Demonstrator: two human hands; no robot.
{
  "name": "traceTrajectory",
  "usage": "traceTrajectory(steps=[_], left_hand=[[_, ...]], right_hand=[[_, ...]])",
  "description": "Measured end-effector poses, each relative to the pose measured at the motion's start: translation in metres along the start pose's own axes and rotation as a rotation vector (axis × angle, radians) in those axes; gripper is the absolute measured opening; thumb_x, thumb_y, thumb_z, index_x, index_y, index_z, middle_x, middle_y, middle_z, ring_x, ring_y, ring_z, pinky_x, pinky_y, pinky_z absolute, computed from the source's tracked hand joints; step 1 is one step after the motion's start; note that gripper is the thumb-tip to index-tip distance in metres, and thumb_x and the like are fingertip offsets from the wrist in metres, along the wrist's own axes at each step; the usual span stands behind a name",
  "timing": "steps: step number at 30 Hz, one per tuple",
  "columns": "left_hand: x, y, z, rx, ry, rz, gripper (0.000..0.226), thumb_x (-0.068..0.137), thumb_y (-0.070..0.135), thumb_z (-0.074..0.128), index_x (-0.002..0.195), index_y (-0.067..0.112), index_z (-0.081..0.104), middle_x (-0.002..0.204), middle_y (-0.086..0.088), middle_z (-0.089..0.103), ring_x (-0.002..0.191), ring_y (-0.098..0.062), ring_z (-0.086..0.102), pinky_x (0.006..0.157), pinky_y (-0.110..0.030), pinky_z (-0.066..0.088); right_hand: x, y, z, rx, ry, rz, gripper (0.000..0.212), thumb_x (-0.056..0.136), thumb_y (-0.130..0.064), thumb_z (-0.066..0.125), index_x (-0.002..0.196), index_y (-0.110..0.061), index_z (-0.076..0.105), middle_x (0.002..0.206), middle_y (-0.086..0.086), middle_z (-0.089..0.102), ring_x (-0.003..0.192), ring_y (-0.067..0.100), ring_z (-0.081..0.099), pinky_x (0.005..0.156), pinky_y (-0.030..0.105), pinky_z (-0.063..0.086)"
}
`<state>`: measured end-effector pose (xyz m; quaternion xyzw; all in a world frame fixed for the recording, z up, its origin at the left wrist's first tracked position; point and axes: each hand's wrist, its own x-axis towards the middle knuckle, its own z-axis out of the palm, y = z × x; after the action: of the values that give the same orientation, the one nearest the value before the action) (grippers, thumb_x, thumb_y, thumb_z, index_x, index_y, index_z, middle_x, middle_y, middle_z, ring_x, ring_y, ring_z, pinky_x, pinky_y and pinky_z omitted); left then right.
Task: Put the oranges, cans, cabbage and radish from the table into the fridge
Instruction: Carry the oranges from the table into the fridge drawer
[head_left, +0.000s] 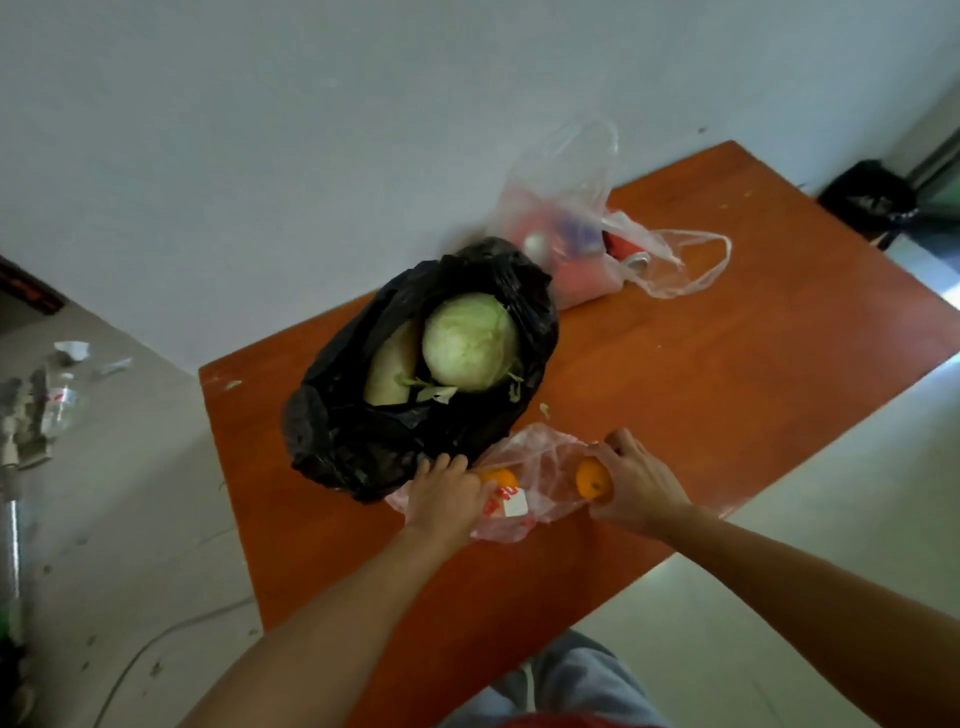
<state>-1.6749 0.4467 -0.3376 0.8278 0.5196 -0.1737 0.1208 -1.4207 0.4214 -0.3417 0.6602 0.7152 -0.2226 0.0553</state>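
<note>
On the orange-brown table (727, 364) lies a thin pink plastic bag (540, 467) near the front edge. My right hand (639, 486) grips an orange (591, 479) at the bag's right side. My left hand (444, 493) holds the bag's left side, curled over a second orange (500, 476). Behind them an open black bag (363, 441) holds a pale green cabbage (470, 340) and a white radish (390, 366). Farther back a clear plastic bag (566, 228) contains red cans (623, 249), partly blurred.
A white wall runs behind the table. A black bin bag (867, 200) sits on the floor at the far right. Clutter and a cable (156, 639) lie on the grey floor at left. Pale tiled floor stretches to the right of the table.
</note>
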Motion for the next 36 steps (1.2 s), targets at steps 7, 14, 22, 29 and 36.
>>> traceTrajectory(steps=[7,14,22,29,36], left_hand=[[0.019,0.008,0.000,-0.024,0.097,0.307,0.044,0.095,0.043,0.050,0.132,0.019,0.044,0.133,-0.006,0.042,0.121,-0.025,0.040,0.098,-0.037,0.036],[0.014,0.022,0.019,0.103,-0.129,0.437,0.051,0.086,0.041,0.062,0.126,0.016,0.045,0.125,-0.005,0.049,0.110,-0.025,0.049,0.090,-0.036,0.038],[0.004,0.028,0.004,0.145,-0.107,0.361,0.058,0.088,0.034,0.062,0.135,0.014,0.035,0.129,-0.005,0.046,0.116,-0.027,0.049,0.080,-0.041,0.042],[-0.003,0.048,-0.072,0.274,0.189,0.353,0.059,0.092,0.038,0.057,0.139,0.016,0.031,0.123,-0.005,0.048,0.105,-0.025,0.055,0.064,-0.034,0.036],[0.001,0.149,-0.151,0.357,0.322,0.372,0.052,0.088,0.039,0.061,0.130,0.017,0.038,0.120,-0.007,0.050,0.104,-0.026,0.056,0.073,-0.036,0.047]], right_hand=[[-0.004,-0.005,0.027,0.086,0.025,0.035,0.075,0.071,-0.047,0.072,0.135,-0.026,0.040,0.129,-0.001,0.045,0.114,0.021,0.046,0.085,0.031,0.048],[-0.013,-0.007,0.046,0.117,0.072,0.032,0.075,0.074,-0.035,0.071,0.139,-0.029,0.034,0.135,0.001,0.041,0.116,0.026,0.048,0.085,0.035,0.050],[-0.022,-0.002,0.033,0.126,0.064,0.035,0.076,0.076,-0.028,0.071,0.140,-0.028,0.032,0.135,0.003,0.043,0.110,0.027,0.054,0.080,0.034,0.051],[-0.058,0.022,-0.020,0.146,0.283,-0.006,0.071,0.072,-0.046,0.076,0.132,-0.022,0.046,0.124,0.002,0.052,0.097,0.025,0.060,0.069,0.030,0.050],[-0.134,0.103,-0.076,0.016,0.417,0.081,0.077,0.076,-0.046,0.071,0.139,-0.027,0.032,0.130,0.001,0.047,0.105,0.024,0.055,0.074,0.031,0.049]])
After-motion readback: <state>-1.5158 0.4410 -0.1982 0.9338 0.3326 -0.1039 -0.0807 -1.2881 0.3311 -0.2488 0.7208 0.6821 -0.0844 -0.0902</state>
